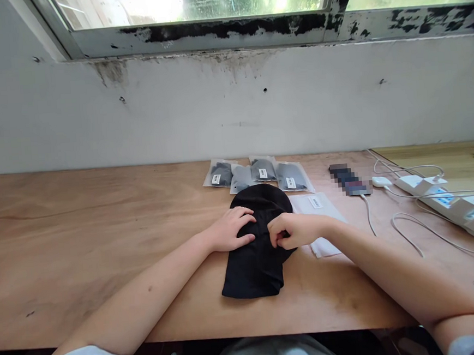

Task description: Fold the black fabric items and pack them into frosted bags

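A black cloth item (255, 274), rounded at the top and straight-edged at the bottom, lies on the wooden table in front of me. My left hand (233, 230) rests on its left side with the fingers spread. On its right side is my right hand (288, 231), fingers curled in a pinch against the fabric; whether cloth is caught between them is hidden. An opened-out white bag (324, 209) with a small label lies partly under my right wrist.
Several clear packets with dark contents, one of them a packet (294, 177) at the right, lie behind the cloth. Farther right are a blurred phone (349, 179), white cables and a power strip (448, 199). A wall (174, 111) rises behind the table (81, 233).
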A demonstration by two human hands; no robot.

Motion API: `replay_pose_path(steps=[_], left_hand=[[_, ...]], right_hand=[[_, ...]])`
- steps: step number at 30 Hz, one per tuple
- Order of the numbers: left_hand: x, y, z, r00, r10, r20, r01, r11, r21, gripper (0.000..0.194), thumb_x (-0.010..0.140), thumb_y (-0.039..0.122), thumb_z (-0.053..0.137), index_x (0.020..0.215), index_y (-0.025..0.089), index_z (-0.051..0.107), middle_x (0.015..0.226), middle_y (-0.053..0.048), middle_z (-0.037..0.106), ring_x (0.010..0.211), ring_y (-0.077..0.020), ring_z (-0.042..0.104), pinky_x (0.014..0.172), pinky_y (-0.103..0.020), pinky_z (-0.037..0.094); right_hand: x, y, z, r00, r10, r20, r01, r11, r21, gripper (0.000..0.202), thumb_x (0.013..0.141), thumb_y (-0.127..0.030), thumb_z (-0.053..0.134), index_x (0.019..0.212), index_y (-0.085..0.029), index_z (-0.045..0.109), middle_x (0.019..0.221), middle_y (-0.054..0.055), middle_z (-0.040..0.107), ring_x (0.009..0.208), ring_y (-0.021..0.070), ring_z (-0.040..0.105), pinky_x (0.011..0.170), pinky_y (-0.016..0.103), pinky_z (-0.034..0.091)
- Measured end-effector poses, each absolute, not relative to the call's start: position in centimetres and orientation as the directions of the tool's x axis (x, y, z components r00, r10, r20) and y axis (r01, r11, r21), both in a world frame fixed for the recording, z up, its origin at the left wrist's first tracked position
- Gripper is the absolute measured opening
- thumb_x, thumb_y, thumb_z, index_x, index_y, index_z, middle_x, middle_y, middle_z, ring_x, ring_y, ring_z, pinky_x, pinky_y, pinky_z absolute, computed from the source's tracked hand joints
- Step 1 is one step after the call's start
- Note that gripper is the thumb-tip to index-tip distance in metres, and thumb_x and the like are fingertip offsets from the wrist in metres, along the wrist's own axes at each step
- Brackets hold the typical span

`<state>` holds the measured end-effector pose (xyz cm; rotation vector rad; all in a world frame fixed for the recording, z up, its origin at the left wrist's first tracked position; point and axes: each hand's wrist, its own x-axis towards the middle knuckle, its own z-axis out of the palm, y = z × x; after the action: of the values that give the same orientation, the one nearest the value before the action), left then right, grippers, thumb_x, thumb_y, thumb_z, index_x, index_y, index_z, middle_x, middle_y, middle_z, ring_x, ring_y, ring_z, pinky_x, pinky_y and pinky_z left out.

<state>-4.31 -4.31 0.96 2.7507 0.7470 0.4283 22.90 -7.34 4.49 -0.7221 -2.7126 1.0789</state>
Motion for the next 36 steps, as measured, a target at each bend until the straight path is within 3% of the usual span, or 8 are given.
replay_pose_path(steps=[4,8,13,15,18,21,29,36], left_hand=[[-4.3,-4.6,1.2,0.821,0.538,0.192,0.464,-0.824,0.326,0.050,0.087,0.050,0.066,0.130,0.025,0.059,0.143,-0.012,0.050,0.135,-0.0312,0.045,0.113,-0.048,0.039],[-4.3,-4.8,1.5,0.815,0.550,0.183,0.472,-0.813,0.341,0.050,0.086,0.048,0.068,0.130,0.027,0.059,0.143,-0.011,0.052,0.135,-0.0322,0.046,0.113,-0.049,0.040],[-4.4,-4.6,1.5,0.842,0.513,0.169,0.444,-0.835,0.324,0.074,0.081,0.057,0.072,0.146,0.030,0.049,0.157,-0.010,0.039,0.148,-0.0366,0.030,0.119,-0.055,0.030],[-4.4,-4.3,1.3,0.870,0.475,0.130,0.419,-0.852,0.314,0.087,0.077,0.065,0.073,0.152,0.034,0.041,0.164,-0.008,0.028,0.152,-0.0385,0.019,0.122,-0.059,0.021],[-4.4,-3.9,0.9,0.896,0.439,0.074,0.397,-0.863,0.313,0.098,0.074,0.071,0.071,0.156,0.036,0.032,0.167,-0.006,0.019,0.154,-0.0374,0.014,0.124,-0.058,0.015],[-4.5,-3.7,0.8,0.904,0.425,0.048,0.392,-0.868,0.306,0.104,0.072,0.074,0.070,0.158,0.035,0.027,0.168,-0.006,0.015,0.154,-0.0366,0.011,0.125,-0.058,0.012],[-4.6,-4.2,1.2,0.878,0.467,0.105,0.412,-0.849,0.331,0.070,0.092,0.061,0.056,0.154,0.032,0.039,0.164,-0.008,0.029,0.152,-0.0340,0.022,0.123,-0.057,0.020],[-4.8,-4.0,0.6,0.787,0.576,0.223,0.480,-0.797,0.366,0.046,0.103,0.047,0.040,0.140,0.026,0.055,0.151,-0.011,0.049,0.142,-0.0284,0.042,0.118,-0.050,0.034]], right_hand=[[25.3,-6.7,7.3,-0.930,0.167,-0.326,0.361,0.262,-0.895,0.010,0.076,-0.026,0.071,0.076,-0.017,0.076,0.104,0.008,0.074,0.095,0.0208,0.069,0.083,0.028,0.052],[26.9,-6.2,8.5,-0.844,0.011,-0.536,0.535,-0.052,-0.844,0.040,0.073,-0.052,0.079,0.083,-0.014,0.075,0.107,0.016,0.076,0.103,0.0297,0.071,0.085,0.035,0.055],[26.5,-5.2,5.9,-0.710,0.639,-0.297,0.483,0.134,-0.865,0.040,0.084,-0.056,0.067,0.083,-0.017,0.063,0.080,0.007,0.074,0.067,0.0199,0.069,0.064,0.031,0.054],[25.6,-4.8,4.0,-0.510,0.860,0.034,0.561,0.363,-0.744,0.035,0.089,-0.053,0.062,0.090,-0.018,0.065,0.087,0.007,0.072,0.080,0.0217,0.069,0.074,0.035,0.055],[24.2,-4.6,1.4,-0.483,0.815,0.320,0.688,0.579,-0.437,0.043,0.090,-0.050,0.063,0.120,-0.019,0.065,0.134,0.016,0.061,0.130,0.0325,0.052,0.106,0.050,0.043],[23.6,-4.6,0.0,-0.557,0.780,0.287,0.733,0.623,-0.271,0.058,0.094,-0.053,0.056,0.141,-0.019,0.054,0.155,0.018,0.041,0.147,0.0343,0.031,0.115,0.053,0.031],[25.1,-3.9,3.0,0.011,0.999,0.038,0.997,-0.008,-0.075,0.040,0.100,-0.042,0.042,0.098,-0.015,0.072,0.094,0.020,0.072,0.090,0.0329,0.070,0.082,0.043,0.049],[26.9,-3.2,2.4,-0.081,0.973,-0.214,0.996,0.088,0.023,0.038,0.093,-0.043,0.050,0.086,-0.017,0.077,0.100,0.022,0.074,0.093,0.0369,0.070,0.077,0.046,0.051]])
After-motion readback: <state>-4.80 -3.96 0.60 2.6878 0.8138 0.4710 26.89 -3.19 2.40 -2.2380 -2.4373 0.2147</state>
